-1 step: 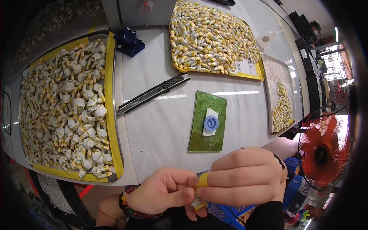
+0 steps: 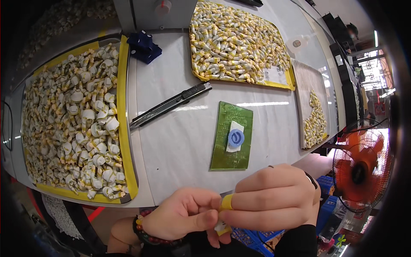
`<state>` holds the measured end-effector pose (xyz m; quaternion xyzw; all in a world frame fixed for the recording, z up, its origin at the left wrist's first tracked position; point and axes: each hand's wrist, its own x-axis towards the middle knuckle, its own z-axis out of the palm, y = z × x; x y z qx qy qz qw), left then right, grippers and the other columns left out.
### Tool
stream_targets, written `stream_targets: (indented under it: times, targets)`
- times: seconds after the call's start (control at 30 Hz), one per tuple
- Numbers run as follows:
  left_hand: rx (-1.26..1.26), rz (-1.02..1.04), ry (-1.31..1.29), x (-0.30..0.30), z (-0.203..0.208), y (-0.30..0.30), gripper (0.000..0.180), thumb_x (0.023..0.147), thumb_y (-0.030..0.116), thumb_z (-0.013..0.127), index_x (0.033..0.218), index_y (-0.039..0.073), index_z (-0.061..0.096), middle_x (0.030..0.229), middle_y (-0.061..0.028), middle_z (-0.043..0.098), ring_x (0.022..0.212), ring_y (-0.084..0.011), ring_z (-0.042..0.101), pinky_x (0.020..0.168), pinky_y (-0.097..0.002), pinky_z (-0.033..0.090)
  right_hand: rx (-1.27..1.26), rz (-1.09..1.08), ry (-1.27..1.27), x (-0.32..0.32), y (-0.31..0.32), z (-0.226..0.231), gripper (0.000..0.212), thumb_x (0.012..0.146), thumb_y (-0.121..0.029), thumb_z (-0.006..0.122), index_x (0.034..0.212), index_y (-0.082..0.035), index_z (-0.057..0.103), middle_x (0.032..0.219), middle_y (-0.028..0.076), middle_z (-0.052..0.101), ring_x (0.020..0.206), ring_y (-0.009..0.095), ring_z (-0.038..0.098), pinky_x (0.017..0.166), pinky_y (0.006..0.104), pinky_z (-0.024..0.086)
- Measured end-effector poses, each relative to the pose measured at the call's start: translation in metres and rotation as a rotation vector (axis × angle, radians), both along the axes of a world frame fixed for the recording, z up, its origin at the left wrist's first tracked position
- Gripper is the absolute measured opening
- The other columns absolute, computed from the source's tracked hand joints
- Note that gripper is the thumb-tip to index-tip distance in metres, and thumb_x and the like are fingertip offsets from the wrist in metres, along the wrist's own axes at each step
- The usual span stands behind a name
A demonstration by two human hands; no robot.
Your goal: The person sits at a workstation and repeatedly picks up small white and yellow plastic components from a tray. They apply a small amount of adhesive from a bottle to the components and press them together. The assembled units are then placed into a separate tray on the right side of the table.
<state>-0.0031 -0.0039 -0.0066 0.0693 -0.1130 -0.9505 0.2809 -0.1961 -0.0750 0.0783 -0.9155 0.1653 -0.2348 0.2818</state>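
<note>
My left hand [image 2: 184, 216] and my right hand [image 2: 274, 199] meet just past the table's near edge, fingertips pressed together on one small white and yellow piece [image 2: 226, 204]. Only its yellow end shows between the fingers; the rest is hidden. A bead bracelet circles my left wrist. On the table right ahead lies a green mat [image 2: 222, 150] with a white scrap and a round blue part [image 2: 235, 138] on it.
A yellow-rimmed tray [image 2: 125, 128] heaped with white and yellow pieces fills the left. A second such tray [image 2: 291, 81] sits at the back, a third [image 2: 306, 79] at the right. A utility knife [image 2: 171, 105] lies mid-table, a blue cloth [image 2: 143, 46] behind it. An orange fan [image 2: 361, 169] stands at the right.
</note>
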Motion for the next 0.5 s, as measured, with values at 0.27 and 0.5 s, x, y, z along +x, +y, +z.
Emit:
stream_targets:
  times: [0.27, 0.5]
  targets:
    - [0.024, -0.040, 0.015, -0.004, 0.002, 0.000, 0.039, 0.096, 0.034, 0.049, 0.110, -0.003, 0.053, 0.091, -0.0088, 0.063, 0.082, -0.0131, 0.063, 0.070, -0.0244, 0.054, 0.059, -0.041, -0.004, 0.000, 0.001, 0.004, 0.016, 0.064, -0.006, 0.071, 0.079, -0.002, 0.070, 0.082, 0.008, 0.067, 0.067, 0.017, 0.063, 0.056, 0.0221, 0.049]
    - [-0.053, 0.087, -0.077, -0.002, 0.010, -0.005, 0.031, 0.094, 0.023, 0.056, 0.109, -0.004, 0.054, 0.092, -0.0073, 0.063, 0.085, -0.0106, 0.062, 0.073, -0.0236, 0.052, -0.034, -0.098, -0.104, -0.002, 0.005, -0.008, 0.014, 0.067, -0.007, 0.070, 0.080, -0.002, 0.070, 0.078, 0.009, 0.068, 0.064, 0.018, 0.063, 0.056, 0.0230, 0.051]
